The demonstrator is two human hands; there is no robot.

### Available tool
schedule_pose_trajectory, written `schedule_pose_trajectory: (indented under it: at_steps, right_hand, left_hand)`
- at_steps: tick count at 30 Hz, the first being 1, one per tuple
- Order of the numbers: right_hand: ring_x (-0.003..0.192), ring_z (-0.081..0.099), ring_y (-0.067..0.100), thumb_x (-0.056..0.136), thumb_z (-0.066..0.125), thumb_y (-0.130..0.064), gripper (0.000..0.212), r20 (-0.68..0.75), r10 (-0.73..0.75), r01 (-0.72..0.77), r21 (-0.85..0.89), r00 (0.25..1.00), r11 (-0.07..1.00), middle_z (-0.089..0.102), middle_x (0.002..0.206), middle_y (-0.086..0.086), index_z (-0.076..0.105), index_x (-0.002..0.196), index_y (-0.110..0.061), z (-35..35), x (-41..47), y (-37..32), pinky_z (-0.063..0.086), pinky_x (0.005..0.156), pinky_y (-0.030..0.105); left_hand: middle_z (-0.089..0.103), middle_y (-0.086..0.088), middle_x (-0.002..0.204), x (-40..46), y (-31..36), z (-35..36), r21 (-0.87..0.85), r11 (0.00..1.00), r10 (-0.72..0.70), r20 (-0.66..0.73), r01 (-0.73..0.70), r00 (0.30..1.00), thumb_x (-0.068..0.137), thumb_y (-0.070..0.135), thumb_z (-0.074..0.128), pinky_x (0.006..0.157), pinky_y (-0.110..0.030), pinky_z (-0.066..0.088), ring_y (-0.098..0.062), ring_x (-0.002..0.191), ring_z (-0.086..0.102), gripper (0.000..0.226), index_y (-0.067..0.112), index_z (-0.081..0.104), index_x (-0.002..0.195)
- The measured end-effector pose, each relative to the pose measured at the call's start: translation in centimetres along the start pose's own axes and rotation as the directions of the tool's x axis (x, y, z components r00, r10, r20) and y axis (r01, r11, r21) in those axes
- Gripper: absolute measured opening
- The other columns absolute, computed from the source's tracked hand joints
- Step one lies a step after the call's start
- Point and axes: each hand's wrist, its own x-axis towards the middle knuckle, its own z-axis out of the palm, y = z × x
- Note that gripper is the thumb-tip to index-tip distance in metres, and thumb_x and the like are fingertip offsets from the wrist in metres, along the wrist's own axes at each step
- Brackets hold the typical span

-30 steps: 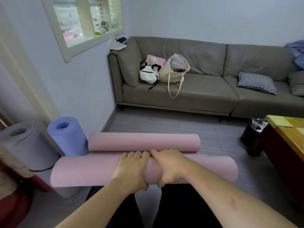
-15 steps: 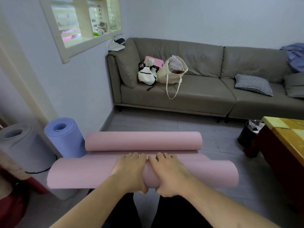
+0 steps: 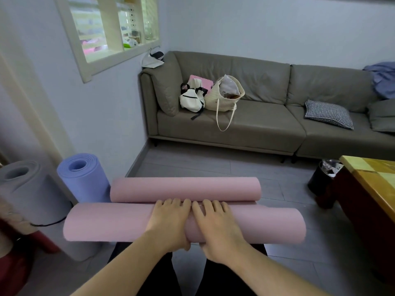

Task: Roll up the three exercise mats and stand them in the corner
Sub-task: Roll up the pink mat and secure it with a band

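Since the earlier frame we are seeing our hands flatten and creep forward over the pink mat (image 3: 119,223), fingers now reaching its far edge; our left hand (image 3: 168,223) and right hand (image 3: 215,225) are lying side by side, nearly touching, thumbs hooking under the near roll, fingers curving over it, low in the centre of the frame.

We are judging the third mat's rolling as the step in hand; its far end is curling into a second roll (image 3: 186,189) just beyond, so the next move is probably calling for closing the two together, then standing it at lower left, where the purple mat (image 3: 85,180) and grey mat (image 3: 27,189) are already standing upright.

On the sofa (image 3: 267,124), a cream tote (image 3: 224,99) is holding bagged things we cannot identify; a dark bin (image 3: 320,182) at right is holding rubbish.
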Motion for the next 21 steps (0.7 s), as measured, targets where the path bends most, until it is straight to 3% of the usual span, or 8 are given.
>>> schedule_pose_trajectory:
  at_steps: [5, 11, 15, 18, 21]
  right_hand:
    - [0.110, 0.056, 0.034, 0.066, 0.082, -0.033, 0.089, 0.078, -0.015, 0.011, 0.056, 0.997, 0.998, 0.054, 0.126, 0.009, 0.035, 0.141, -0.019, -1.1, 1.2, 1.0, 0.046, 0.097, 0.049]
    - [0.108, 0.055, 0.032, 0.067, 0.082, -0.032, 0.078, 0.069, -0.046, 0.041, 0.072, 0.997, 0.997, 0.054, 0.122, 0.007, 0.040, 0.132, -0.020, -2.5, 1.2, 1.0, 0.046, 0.095, 0.045]
    - [0.110, 0.054, 0.034, 0.067, 0.084, -0.040, 0.092, 0.015, -0.056, 0.056, 0.010, 0.998, 0.998, 0.053, 0.128, 0.009, 0.038, 0.143, -0.016, -2.6, 0.0, 0.5, 0.045, 0.100, 0.048]
    - [0.114, 0.054, 0.034, 0.067, 0.087, -0.046, 0.097, 0.074, -0.052, 0.051, 0.016, 0.996, 0.999, 0.053, 0.128, 0.010, 0.033, 0.143, -0.017, -2.9, -0.5, 0.2, 0.045, 0.100, 0.049]
    - [0.105, 0.059, 0.033, 0.065, 0.085, -0.042, 0.081, 0.141, -0.071, 0.063, 0.059, 0.987, 0.996, 0.057, 0.118, 0.007, 0.039, 0.128, -0.021, -3.1, 0.3, 0.4, 0.049, 0.092, 0.048]
  left_hand:
    - [0.056, -0.002, 0.130, -0.7, 0.2, 2.3, 0.064, 0.998, -0.015, -0.151, 0.025, 0.988, 0.064, 0.036, 0.079, 0.111, -0.041, 0.036, -0.027, 0.120, 0.052, 0.088, 0.021, 0.043, 0.143]
    - [0.055, 0.003, 0.129, -0.4, -0.2, -0.3, 0.073, 0.997, -0.016, -0.050, 0.019, 0.999, 0.067, 0.040, 0.079, 0.103, -0.039, 0.037, -0.025, 0.120, 0.054, 0.078, 0.027, 0.040, 0.133]
    - [0.060, 0.008, 0.121, -0.8, -1.0, -1.3, 0.013, 1.000, 0.010, -0.014, -0.010, 1.000, 0.058, 0.049, 0.080, 0.088, -0.037, 0.042, -0.023, 0.110, 0.060, 0.077, 0.029, 0.044, 0.123]
    - [0.062, 0.009, 0.116, -0.8, -1.2, -1.9, -0.033, 0.999, 0.045, 0.079, -0.043, 0.996, 0.053, 0.052, 0.084, 0.078, -0.035, 0.043, -0.022, 0.104, 0.064, 0.075, 0.030, 0.044, 0.113]
    - [0.062, 0.007, 0.119, -0.6, -0.8, -2.0, -0.010, 0.999, 0.052, 0.125, -0.051, 0.991, 0.055, 0.054, 0.087, 0.083, -0.036, 0.046, -0.022, 0.105, 0.063, 0.078, 0.029, 0.044, 0.115]
